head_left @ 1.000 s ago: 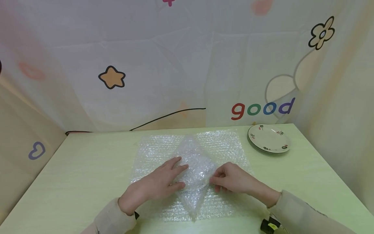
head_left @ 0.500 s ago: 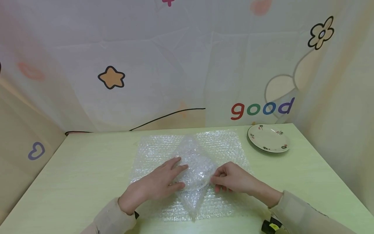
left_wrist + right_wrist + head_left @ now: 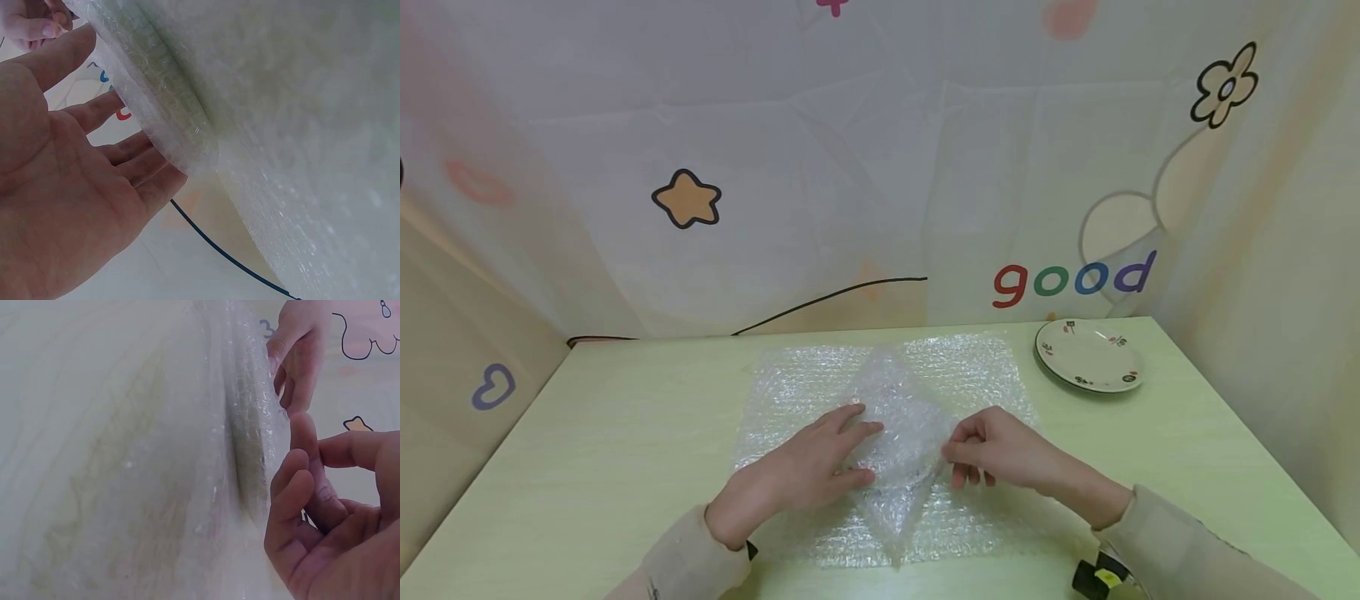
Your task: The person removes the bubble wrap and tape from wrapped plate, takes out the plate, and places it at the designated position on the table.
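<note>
Folded bubble wrap point(image 3: 910, 433) forms a diamond-shaped bundle in the head view, on a flat sheet of bubble wrap point(image 3: 992, 367). A flat, rounded edge shows through the layers in the left wrist view. My left hand point(image 3: 805, 458) rests on the bundle's left side, fingers spread. At the right edge, my right hand point(image 3: 1003, 450) pinches with thumb and index finger at the folded wrap, the other fingers curled. From the right wrist view, those fingertips sit right beside the wrap's edge; the pinched bit itself is hidden.
Two stacked plates point(image 3: 1090, 357) with a small pattern stand at the table's back right. The pale green table point(image 3: 625, 450) ends at a printed curtain point(image 3: 820, 192). A black and yellow object point(image 3: 1099, 577) shows under my right sleeve.
My right hand has shifted slightly up and to the right along the bundle's edge. My left hand and the plates stay where they were.
</note>
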### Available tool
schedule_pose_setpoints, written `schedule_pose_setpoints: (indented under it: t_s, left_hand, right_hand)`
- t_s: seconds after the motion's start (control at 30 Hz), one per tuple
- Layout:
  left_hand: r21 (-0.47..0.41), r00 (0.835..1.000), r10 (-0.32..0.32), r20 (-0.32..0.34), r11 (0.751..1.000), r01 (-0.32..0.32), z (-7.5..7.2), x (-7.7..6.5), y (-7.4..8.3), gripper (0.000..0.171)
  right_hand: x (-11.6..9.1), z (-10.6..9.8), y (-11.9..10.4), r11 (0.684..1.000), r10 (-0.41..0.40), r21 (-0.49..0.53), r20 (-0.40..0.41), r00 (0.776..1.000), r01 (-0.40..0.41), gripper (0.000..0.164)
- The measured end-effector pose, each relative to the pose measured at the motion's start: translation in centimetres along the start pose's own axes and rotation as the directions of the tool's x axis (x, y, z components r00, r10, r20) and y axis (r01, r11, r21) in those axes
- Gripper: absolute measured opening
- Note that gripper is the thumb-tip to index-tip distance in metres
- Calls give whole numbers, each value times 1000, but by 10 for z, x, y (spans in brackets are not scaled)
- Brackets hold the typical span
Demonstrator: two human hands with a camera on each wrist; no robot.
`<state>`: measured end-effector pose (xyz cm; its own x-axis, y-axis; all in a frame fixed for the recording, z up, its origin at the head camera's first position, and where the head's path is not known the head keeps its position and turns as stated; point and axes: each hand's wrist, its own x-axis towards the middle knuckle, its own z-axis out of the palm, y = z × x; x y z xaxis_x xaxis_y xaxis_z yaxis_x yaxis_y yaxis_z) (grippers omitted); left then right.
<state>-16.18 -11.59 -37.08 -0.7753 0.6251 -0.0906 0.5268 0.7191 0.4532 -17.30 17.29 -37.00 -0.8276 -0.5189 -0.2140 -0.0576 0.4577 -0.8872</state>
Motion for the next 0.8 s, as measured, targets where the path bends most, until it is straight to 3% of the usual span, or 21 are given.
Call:
schedule_pose_setpoints:
  t_s: [0.5, 0.8]
  left_hand:
    - [-25, 1000, 8, -1, 1000, -8, -1, 1, -3, 67]
    - [-33, 999, 15, -50, 999, -17, -1, 1, -7, 66]
  right_hand:
    - [0, -5, -3, 995, -86, 49, -4, 996, 86, 21]
    - [-1, -8, -2, 993, -109, -51, -56, 992, 106, 19]
